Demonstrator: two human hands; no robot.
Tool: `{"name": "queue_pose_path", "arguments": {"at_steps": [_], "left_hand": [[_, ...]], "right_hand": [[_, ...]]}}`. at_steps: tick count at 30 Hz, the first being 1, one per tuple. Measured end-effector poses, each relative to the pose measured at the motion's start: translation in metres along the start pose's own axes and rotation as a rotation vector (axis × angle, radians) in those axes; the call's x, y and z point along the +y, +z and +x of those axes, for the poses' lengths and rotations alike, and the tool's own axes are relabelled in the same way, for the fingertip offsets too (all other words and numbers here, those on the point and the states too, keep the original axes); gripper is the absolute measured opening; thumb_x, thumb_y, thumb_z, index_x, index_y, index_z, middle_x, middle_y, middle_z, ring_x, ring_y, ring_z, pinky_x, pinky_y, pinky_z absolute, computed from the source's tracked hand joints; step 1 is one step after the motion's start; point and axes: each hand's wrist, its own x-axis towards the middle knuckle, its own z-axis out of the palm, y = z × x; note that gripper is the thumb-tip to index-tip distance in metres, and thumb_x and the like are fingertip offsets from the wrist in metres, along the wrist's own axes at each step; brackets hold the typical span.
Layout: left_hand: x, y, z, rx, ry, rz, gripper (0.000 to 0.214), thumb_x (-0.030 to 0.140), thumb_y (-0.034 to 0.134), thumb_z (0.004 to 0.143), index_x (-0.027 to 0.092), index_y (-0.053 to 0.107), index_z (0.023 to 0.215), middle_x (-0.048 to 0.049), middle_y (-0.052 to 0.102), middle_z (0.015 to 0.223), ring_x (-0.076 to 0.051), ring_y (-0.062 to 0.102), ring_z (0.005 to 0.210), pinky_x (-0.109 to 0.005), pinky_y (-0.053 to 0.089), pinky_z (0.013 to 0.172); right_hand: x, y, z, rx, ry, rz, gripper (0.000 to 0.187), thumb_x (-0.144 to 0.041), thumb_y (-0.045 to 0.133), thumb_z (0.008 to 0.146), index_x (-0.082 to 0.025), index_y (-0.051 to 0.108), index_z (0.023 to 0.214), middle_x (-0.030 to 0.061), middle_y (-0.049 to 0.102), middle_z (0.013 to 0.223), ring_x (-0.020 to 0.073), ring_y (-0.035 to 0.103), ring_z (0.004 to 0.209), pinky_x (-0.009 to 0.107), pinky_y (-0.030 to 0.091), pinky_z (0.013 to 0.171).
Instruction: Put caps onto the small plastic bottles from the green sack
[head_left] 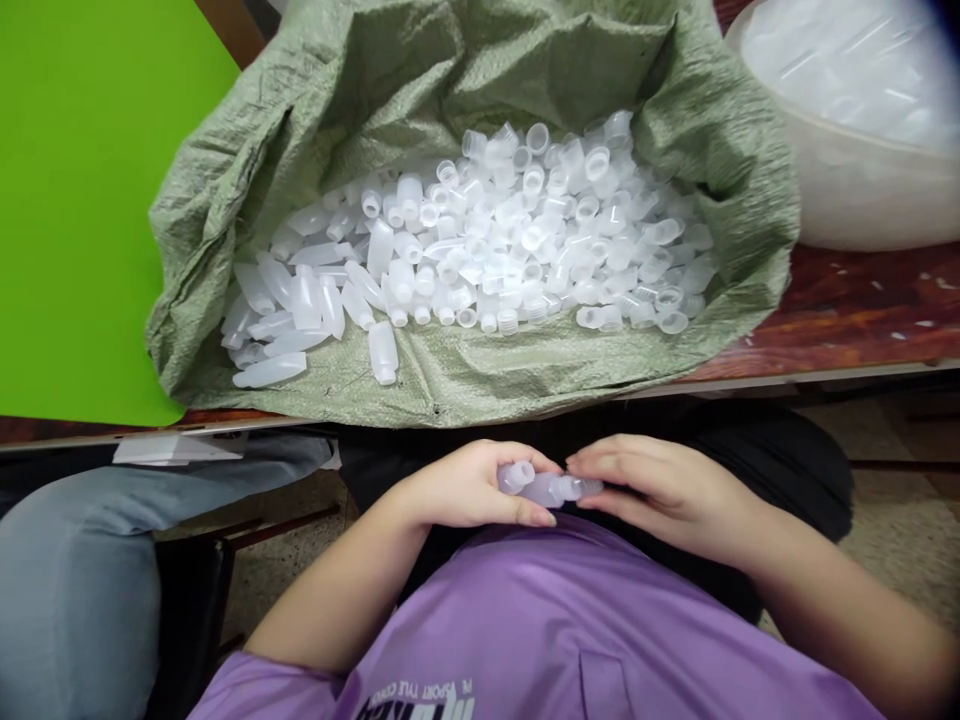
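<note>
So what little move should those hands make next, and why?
Probably the right hand should pinch the narrow end of the lower bottle: the left hand holds its body, and that end points toward the right hand.

Green sheet [97, 200] upper left, red-brown tabletop [862, 300], grey-blue trousers [75, 580] lower left

Two small translucent bottles [541, 489] lie close together, necks rightward, in the fingers [525, 514].
</note>
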Motion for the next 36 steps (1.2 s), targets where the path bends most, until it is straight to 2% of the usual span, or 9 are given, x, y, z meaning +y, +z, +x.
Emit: {"name": "queue_pose_path", "arguments": {"at_steps": [6, 14, 18, 21, 23, 26, 30, 34, 36], "left_hand": [[-0.005, -0.005, 0.004, -0.102, -0.136, -0.227, 0.043, 0.025, 0.080, 0.055, 0.016, 0.063, 0.094, 0.0006, 0.064, 0.082, -0.010, 0.056, 0.071, -0.023, 0.044, 0.068], [-0.019, -0.012, 0.019, -0.452, -0.250, -0.511, 0.035, 0.038, 0.074, 0.063, 0.011, 0.062, 0.082, -0.0080, 0.069, 0.073, -0.007, 0.049, 0.045, -0.018, 0.026, 0.037], [-0.022, -0.013, 0.026, -0.467, -0.263, -0.477, 0.037, 0.041, 0.074, 0.061, 0.012, 0.061, 0.080, -0.0068, 0.068, 0.070, -0.007, 0.047, 0.044, -0.018, 0.025, 0.037], [-0.016, -0.010, 0.026, -0.289, -0.217, -0.264, 0.036, 0.036, 0.077, 0.059, 0.013, 0.062, 0.081, -0.0023, 0.065, 0.072, -0.007, 0.048, 0.053, -0.019, 0.035, 0.047], [-0.013, -0.008, 0.025, -0.148, -0.183, -0.109, 0.038, 0.033, 0.079, 0.056, 0.014, 0.062, 0.084, 0.0000, 0.062, 0.074, -0.007, 0.050, 0.061, -0.021, 0.039, 0.058], [-0.011, -0.007, 0.021, -0.040, -0.171, -0.032, 0.040, 0.034, 0.077, 0.058, 0.015, 0.063, 0.090, 0.0004, 0.061, 0.078, -0.009, 0.051, 0.067, -0.023, 0.041, 0.067], [-0.014, -0.007, 0.019, 0.006, -0.184, 0.039, 0.046, 0.036, 0.079, 0.054, 0.015, 0.063, 0.092, -0.0007, 0.061, 0.081, -0.011, 0.053, 0.071, -0.025, 0.041, 0.069], [-0.015, -0.005, 0.019, 0.012, -0.180, 0.019, 0.047, 0.038, 0.079, 0.054, 0.015, 0.064, 0.092, -0.0007, 0.061, 0.080, -0.012, 0.053, 0.071, -0.025, 0.041, 0.069], [-0.016, -0.003, 0.018, 0.022, -0.192, -0.032, 0.046, 0.037, 0.078, 0.054, 0.015, 0.063, 0.091, -0.0007, 0.061, 0.079, -0.011, 0.053, 0.069, -0.026, 0.041, 0.069]], "right_hand": [[-0.005, -0.001, -0.001, -0.005, -0.337, -0.320, 0.028, -0.014, 0.036, 0.091, -0.015, 0.060, 0.107, 0.0072, 0.067, 0.105, 0.0162, 0.061, 0.095, 0.027, 0.053, 0.077], [0.002, 0.006, -0.005, 0.118, -0.581, -0.352, 0.020, -0.012, 0.053, 0.083, -0.017, 0.066, 0.097, 0.0026, 0.070, 0.098, 0.0159, 0.064, 0.090, 0.029, 0.051, 0.087], [0.005, 0.016, -0.001, 0.010, -0.235, -0.121, 0.030, -0.033, 0.042, 0.089, -0.018, 0.068, 0.089, 0.0005, 0.071, 0.086, 0.0087, 0.066, 0.077, 0.016, 0.051, 0.073], [0.011, 0.031, -0.001, -0.143, 0.229, 0.099, 0.049, -0.039, 0.029, 0.094, -0.016, 0.069, 0.077, 0.0001, 0.066, 0.061, 0.0070, 0.061, 0.052, 0.014, 0.049, 0.052], [0.016, 0.041, -0.005, -0.146, 0.424, 0.192, 0.045, -0.040, 0.031, 0.093, -0.017, 0.067, 0.079, 0.0029, 0.068, 0.068, 0.0100, 0.064, 0.059, 0.019, 0.052, 0.057], [0.022, 0.049, -0.013, 0.014, 0.323, 0.158, 0.034, -0.043, 0.052, 0.083, -0.017, 0.061, 0.103, 0.0109, 0.064, 0.106, 0.0198, 0.062, 0.095, 0.034, 0.051, 0.081], [0.024, 0.052, -0.018, -0.066, 0.410, 0.300, 0.032, -0.037, 0.035, 0.092, -0.018, 0.061, 0.093, 0.0045, 0.067, 0.077, 0.0125, 0.063, 0.066, 0.025, 0.053, 0.062], [0.021, 0.056, -0.014, 0.007, 0.318, 0.215, 0.033, -0.043, 0.049, 0.084, -0.018, 0.058, 0.104, 0.0074, 0.066, 0.090, 0.0168, 0.063, 0.079, 0.030, 0.052, 0.071], [0.020, 0.058, -0.011, -0.037, 0.336, 0.252, 0.030, -0.042, 0.044, 0.087, -0.018, 0.060, 0.093, 0.0044, 0.066, 0.078, 0.0146, 0.062, 0.070, 0.027, 0.051, 0.064]]}}
